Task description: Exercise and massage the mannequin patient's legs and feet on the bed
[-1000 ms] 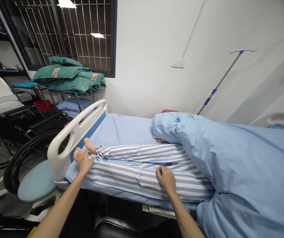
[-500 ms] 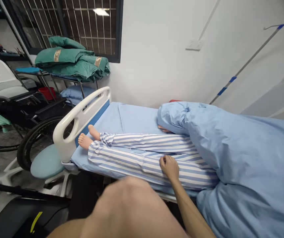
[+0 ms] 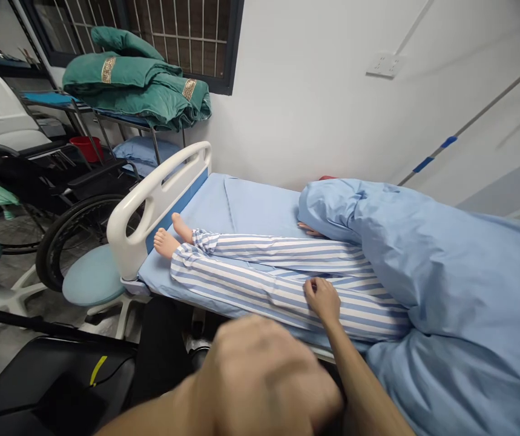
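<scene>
Hands at a bedside: the left hand (image 3: 264, 375), blurred and close to the lens above the bed's near edge, shows nothing held, though the smear hides whether its fingers are spread or closed. The right hand (image 3: 322, 301) lies on a striped pyjama leg (image 3: 282, 297), its fingers lightly curled; whether they pinch the cloth cannot be told.

Left of the bed stand a black wheelchair (image 3: 19, 166), a round teal stool (image 3: 92, 275) and, farther back, a metal rack piled with green quilts (image 3: 137, 79). A white footboard (image 3: 137, 215) rises just beside two bare feet (image 3: 166, 242), which rest on a pale blue sheet (image 3: 260, 206). The pyjama-clad legs lie along the mattress near its close edge, while a pale blue quilt (image 3: 459, 284) covers the body to the right and spills over that edge.

The main hazard appears to be that close edge, where no side rail shows: a strong push could slide the legs off the mattress. A careless swing of the left hand could strike the feet or footboard, and the hanging quilt could snag a wrist.
</scene>
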{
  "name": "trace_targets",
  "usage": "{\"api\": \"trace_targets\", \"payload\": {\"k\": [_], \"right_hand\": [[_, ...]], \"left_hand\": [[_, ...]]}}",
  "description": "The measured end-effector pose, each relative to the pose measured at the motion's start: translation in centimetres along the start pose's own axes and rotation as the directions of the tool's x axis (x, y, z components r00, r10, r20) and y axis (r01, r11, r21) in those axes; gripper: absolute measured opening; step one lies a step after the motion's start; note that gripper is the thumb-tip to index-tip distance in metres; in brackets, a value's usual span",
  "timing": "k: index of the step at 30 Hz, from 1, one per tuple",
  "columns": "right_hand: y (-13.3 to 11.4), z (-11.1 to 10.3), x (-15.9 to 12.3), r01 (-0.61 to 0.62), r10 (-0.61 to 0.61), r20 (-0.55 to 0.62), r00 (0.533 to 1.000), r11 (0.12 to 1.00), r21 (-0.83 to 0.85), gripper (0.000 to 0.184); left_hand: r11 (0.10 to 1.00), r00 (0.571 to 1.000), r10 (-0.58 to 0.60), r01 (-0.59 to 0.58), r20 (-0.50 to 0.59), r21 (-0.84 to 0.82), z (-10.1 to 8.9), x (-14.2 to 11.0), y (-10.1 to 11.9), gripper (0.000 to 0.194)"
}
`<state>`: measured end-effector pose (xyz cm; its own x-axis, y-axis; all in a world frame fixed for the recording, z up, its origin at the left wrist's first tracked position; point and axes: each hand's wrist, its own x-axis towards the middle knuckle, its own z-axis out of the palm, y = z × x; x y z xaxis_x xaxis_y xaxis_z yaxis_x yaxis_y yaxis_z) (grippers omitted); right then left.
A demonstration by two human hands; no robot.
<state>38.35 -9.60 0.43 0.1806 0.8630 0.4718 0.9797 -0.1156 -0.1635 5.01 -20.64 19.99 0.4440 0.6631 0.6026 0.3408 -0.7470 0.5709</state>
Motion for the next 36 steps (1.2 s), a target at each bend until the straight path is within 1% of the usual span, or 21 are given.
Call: {"api": "trace_targets", "payload": {"k": [1,2,3,5,7,9,10,12,14,16,17,19,20,21,23,26,28,29,31,33,36], "right_hand": [[0.0,0.1,0.0,-0.001,0.001,0.003,1.0,1.0,0.008,0.023],[0.0,0.1,0.0,-0.002,0.002,0.004,1.0,1.0,0.015,0.023],[0.0,0.1,0.0,-0.003,0.003,0.005,1.0,1.0,0.021,0.024],[0.0,0.1,0.0,-0.002,0.001,0.007,1.0,1.0,0.029,0.025],[-0.1,0.0,0.1,0.004,-0.004,0.016,1.0,0.999,0.033,0.025],[-0.1,0.0,0.1,0.018,-0.02,0.037,0.999,0.999,0.041,0.025],[0.0,0.0,0.2,0.024,-0.026,0.048,0.999,0.999,0.046,0.025],[0.4,0.1,0.4,0.024,-0.029,0.073,0.997,0.998,0.061,0.025],[0.8,0.2,0.7,0.01,-0.02,0.11,0.994,0.996,0.085,0.026],[0.8,0.1,1.3,-0.004,-0.012,0.147,0.989,0.995,0.102,0.028],[0.3,0.0,1.7,-0.007,-0.009,0.147,0.989,0.994,0.106,0.03],[-2.1,-0.2,2.8,-0.012,-0.002,0.106,0.994,0.992,0.126,0.032],[-4.2,-0.2,3.5,-0.014,0.003,0.071,0.997,0.988,0.154,0.033],[-6.8,-0.2,4.1,-0.019,0.008,0.052,0.999,0.978,0.208,0.033],[-13.4,0.3,5.3,-0.042,0.011,0.086,0.996,0.927,0.373,0.033],[-23.9,2.1,5.9,0.003,-0.092,0.127,0.988,0.823,0.568,0.035],[-29.3,3.9,5.6,0.026,-0.159,0.154,0.975,0.773,0.634,0.034],[-31.2,4.9,5.3,0.031,-0.177,0.16,0.971,0.761,0.648,0.033],[-33.2,6.6,4.8,-0.011,-0.135,0.17,0.976,0.752,0.659,0.032],[-33.6,7.8,4.5,-0.088,-0.063,0.195,0.979,0.727,0.681,0.033],[-32.8,8.7,4.7,-0.164,-0.016,0.226,0.974,0.639,0.752,0.037]], "left_hand": [[0.999,1.0,-0.013,0.013,0.006,-0.041,-0.3,0.8,-1.2,0.021],[0.995,0.998,-0.059,0.06,0.007,-0.081,-0.3,1.6,-3.0,0.023],[0.982,0.989,-0.151,0.15,0.001,-0.113,-0.2,2.2,-5.3,0.024],[0.929,0.937,-0.35,0.348,0.001,-0.126,0.5,2.9,-10.9,0.019],[0.872,0.877,-0.481,0.478,-0.004,-0.102,1.6,3.0,-16.8,0.017],[0.836,0.838,-0.546,0.543,-0.019,-0.082,2.5,2.5,-22.0,0.015],[0.824,0.825,-0.565,0.562,-0.026,-0.067,2.7,2.2,-24.2,0.015],[0.817,0.816,-0.573,0.576,-0.075,0.02,2.9,1.4,-27.5,0.016],[0.822,0.836,-0.527,0.547,-0.152,0.159,2.7,0.6,-29.6,0.019],[0.827,0.872,-0.455,0.49,-0.182,0.276,2.5,-0.1,-30.8,0.023],[0.832,0.888,-0.429,0.46,-0.165,0.311,2.4,-0.3,-31.2,0.024],[0.836,0.903,-0.41,0.428,-0.126,0.344,2.4,-0.6,-31.5,0.025],[0.833,0.904,-0.411,0.425,-0.118,0.354,2.5,-0.6,-31.5,0.025],[0.828,0.904,-0.41,0.424,-0.12,0.366,2.7,-0.6,-31.5,0.025],[0.815,0.905,-0.403,0.422,-0.134,0.397,3.1,-0.7,-31.5,0.024],[0.797,0.906,-0.399,0.42,-0.143,0.434,3.6,-1.0,-31.7,0.024],[0.807,0.911,-0.391,0.407,-0.129,0.429,3.8,-1.4,-32.1,0.022],[0.819,0.916,-0.383,0.395,-0.118,0.416,3.7,-1.5,-32.4,0.02],[0.845,0.921,-0.376,0.384,-0.098,0.371,3.5,-1.6,-32.7,0.018],[0.851,0.903,-0.422,0.427,-0.085,0.306,2.9,-1.2,-32.6,0.018],[0.806,0.822,-0.559,0.569,-0.106,0.164,1.8,0.6,-31.6,0.021]]}}
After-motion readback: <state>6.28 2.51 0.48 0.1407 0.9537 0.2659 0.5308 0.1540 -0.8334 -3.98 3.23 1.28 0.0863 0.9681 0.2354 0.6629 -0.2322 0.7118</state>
